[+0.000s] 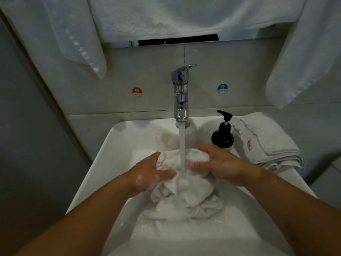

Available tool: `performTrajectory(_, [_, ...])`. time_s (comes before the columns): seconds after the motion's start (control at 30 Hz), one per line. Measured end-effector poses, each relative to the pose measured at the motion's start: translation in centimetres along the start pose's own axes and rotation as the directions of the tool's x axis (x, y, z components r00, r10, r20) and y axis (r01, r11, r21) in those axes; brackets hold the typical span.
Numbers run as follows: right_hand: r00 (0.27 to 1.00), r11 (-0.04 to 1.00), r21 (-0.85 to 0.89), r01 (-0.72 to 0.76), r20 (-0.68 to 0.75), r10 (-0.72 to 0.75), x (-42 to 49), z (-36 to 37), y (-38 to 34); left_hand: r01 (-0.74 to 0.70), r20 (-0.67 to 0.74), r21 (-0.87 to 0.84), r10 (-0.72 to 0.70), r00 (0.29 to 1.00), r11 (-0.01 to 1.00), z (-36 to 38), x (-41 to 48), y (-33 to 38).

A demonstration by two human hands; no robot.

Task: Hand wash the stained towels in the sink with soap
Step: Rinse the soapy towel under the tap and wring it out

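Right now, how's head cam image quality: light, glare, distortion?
Head view: dim, greyish light; glare on the chrome faucet; wide-angle distortion splays the sink sides; water stream smeared over the wet towel.

The rear wall [239, 71] is pale grey tile with one vertical grout joint [184, 54] at centre. Two round stickers are fixed to it: a red HOT sticker [137, 92] at left and a blue COLD sticker [222, 88] at right (each also carries a character, not legible). A darker grey side wall [27, 126] adjoins at left. Lighting is dim.

Dim, soft view; edges perhaps warped
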State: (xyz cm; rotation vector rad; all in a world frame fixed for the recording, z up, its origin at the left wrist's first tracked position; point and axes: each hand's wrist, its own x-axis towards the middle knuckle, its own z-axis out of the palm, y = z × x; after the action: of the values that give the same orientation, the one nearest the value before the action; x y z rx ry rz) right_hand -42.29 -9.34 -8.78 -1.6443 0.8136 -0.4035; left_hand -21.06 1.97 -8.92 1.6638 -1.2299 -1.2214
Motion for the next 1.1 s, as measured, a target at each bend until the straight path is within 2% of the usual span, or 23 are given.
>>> performTrajectory(0.03, [0.998,0.996,-0.079,-0.035,0.049,0.039,-0.2,-0.2,0.1,0.007,-0.051,0.036,-0.005,0.999,0.999,0.2,0.3,0.0])
performTrajectory(0.1, [0.995,0.991,-0.117,-0.07,0.069,0.078,-0.3,-0.8,0.2,0.051,-0.103,-0.061,-0.057,0.993,0.997,0.3,0.6,0.3])
performTrajectory(0.17, [0.996,0.992,-0.091,-0.091,0.01,0.093,-0.2,-0.9,-0.1,0.082,-0.113,-0.133,-0.097,0.989,0.988,0.1,0.8,0.4])
performTrajectory(0.2, [0.995,0.981,-0.167,-0.1,-0.043,0.094,-0.2,-0.7,-0.2,0.079,-0.137,-0.104,-0.093,0.986,0.991,-0.1,0.9,0.2])
performTrajectory(0.23, [0.992,0.943,-0.316,-0.104,-0.102,0.075,-0.1,-0.5,-0.3,0.066,-0.168,0.016,-0.062,0.984,0.998,-0.3,0.9,-0.1])
performTrajectory(0.27, [0.991,0.864,-0.495,-0.097,-0.13,0.037,0.0,-0.2,-0.3,0.061,-0.167,0.206,-0.026,0.986,0.977,-0.4,0.8,-0.3])
performTrajectory(0.3, [0.995,0.772,-0.632,-0.073,-0.094,0.017,0.0,0.0,-0.1,0.063,-0.116,0.401,-0.017,0.993,0.914,-0.4,0.7,-0.6])
performTrajectory(0.33, [0.999,0.705,-0.708,-0.04,-0.017,0.04,-0.2,0.1,0.0,0.058,-0.047,0.518,-0.04,0.998,0.854,-0.3,0.5,-0.9])
performTrajectory(0.43, [0.968,0.587,-0.806,0.081,0.204,0.147,-0.4,-0.1,0.3,0.021,0.091,0.645,-0.105,0.99,0.764,-0.1,0.4,-1.2])
performTrajectory(0.5, [0.957,0.531,-0.838,0.129,0.246,0.156,-0.1,0.2,0.7,0.003,0.111,0.735,-0.125,0.986,0.678,-0.1,0.9,-1.5])
performTrajectory(0.57, [0.972,0.546,-0.824,0.149,0.223,0.07,0.2,0.6,0.9,-0.035,0.118,0.744,-0.08,0.99,0.668,-0.1,1.3,-1.7])
performTrajectory(0.67, [0.989,0.662,-0.737,0.137,0.138,-0.051,0.1,-0.7,0.3,-0.136,0.094,0.642,0.098,0.991,0.754,-0.5,1.3,-1.4])
performTrajectory(0.77, [0.983,0.788,-0.598,0.145,0.0,-0.181,-0.6,-2.3,-1.0,-0.153,-0.093,0.397,0.205,0.974,0.905,-1.4,0.6,-0.4])
performTrajectory(0.83, [0.953,0.871,-0.447,0.202,-0.115,-0.28,-1.0,-2.5,-1.9,-0.152,-0.244,0.333,0.241,0.939,0.93,-1.8,0.4,0.3])
performTrajectory(0.9, [0.921,0.91,-0.324,0.258,-0.202,-0.333,-1.2,-1.9,-2.5,-0.19,-0.331,0.278,0.28,0.901,0.942,-1.9,0.3,0.6])
performTrajectory(0.97, [0.909,0.942,-0.22,0.253,-0.279,-0.309,-1.0,-1.1,-2.8,-0.199,-0.348,0.182,0.252,0.903,0.963,-1.9,0.5,0.5])
performTrajectory(1.03, [0.92,0.973,-0.134,0.19,-0.322,-0.224,-0.7,-0.3,-2.3,-0.164,-0.285,0.094,0.185,0.941,0.982,-1.9,0.7,-0.1])
performTrajectory(1.1, [0.944,0.986,-0.148,0.077,-0.307,-0.119,-0.3,0.3,-1.4,-0.072,-0.202,0.15,0.102,0.974,0.986,-1.7,0.7,-0.8])
